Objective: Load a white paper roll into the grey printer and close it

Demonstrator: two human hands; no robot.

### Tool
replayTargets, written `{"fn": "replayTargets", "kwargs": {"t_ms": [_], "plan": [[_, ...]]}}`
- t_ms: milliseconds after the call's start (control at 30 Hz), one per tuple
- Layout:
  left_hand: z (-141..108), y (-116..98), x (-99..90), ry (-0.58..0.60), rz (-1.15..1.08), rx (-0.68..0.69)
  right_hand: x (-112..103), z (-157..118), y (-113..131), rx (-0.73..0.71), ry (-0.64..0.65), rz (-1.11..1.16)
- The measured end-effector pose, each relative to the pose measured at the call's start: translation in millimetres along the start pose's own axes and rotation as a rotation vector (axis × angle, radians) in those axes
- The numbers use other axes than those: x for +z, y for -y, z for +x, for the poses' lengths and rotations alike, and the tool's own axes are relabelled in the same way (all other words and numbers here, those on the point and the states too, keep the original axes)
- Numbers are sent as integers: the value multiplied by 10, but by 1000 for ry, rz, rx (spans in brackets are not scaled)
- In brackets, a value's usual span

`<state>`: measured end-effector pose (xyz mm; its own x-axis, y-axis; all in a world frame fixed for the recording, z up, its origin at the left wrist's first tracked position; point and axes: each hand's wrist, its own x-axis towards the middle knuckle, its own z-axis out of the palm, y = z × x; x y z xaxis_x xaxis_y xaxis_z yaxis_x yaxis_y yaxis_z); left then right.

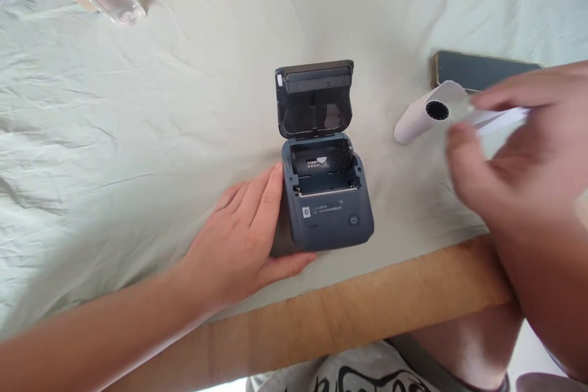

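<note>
Bluetooth label printer [328,217], one, dark blue-grey, standing on a pale green cloth [193,104] at the centre of the view; Bluetooth mark and power button [353,220] on its near face. Hinged lid [315,104], raised, at the printer's twelve o'clock. Paper roll [412,124], one, white with a black toothed core, lying on the cloth outside the printer, between one and two o'clock from it and well apart. Progress, as judged from the present lie of things: opening, done; roll in the paper bay [316,165], not yet; lid closed, not yet. Left hand [243,229], at the printer's eight o'clock, fingers extended and laid against its side, thumb reaching along the near edge; seemingly a brace rather than a clasp, with the printer at the hand's two o'clock, touching. Right hand [537,162], blurred, thumb and forefinger drawn near each other by white paper [509,117] that seems to be the roll's loose end; whether they pinch it cannot be told. Roll body at this hand's nine to ten o'clock, near; printer at its eight to nine, well apart. Dark slab, apparently a smartphone [484,71], just beyond the roll at its two o'clock.
</note>
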<state>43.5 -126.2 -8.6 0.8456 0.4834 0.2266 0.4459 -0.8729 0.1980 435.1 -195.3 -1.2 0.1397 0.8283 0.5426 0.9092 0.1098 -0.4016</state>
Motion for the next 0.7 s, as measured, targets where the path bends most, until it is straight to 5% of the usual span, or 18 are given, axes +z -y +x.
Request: {"fn": "replayTargets", "kwargs": {"t_ms": [100,267,500,700], "plan": [[-14,5,-10,11,-1,-9,127,46,22,-112,61,-101],[-34,11,0,16,-32,-25,219,94,-134,68,181,84],[-23,-6,-3,11,-45,-28,301,42,131,-48,155,161],[-27,-1,-14,12,-41,-18,282,85,120,47,164,208]]}}
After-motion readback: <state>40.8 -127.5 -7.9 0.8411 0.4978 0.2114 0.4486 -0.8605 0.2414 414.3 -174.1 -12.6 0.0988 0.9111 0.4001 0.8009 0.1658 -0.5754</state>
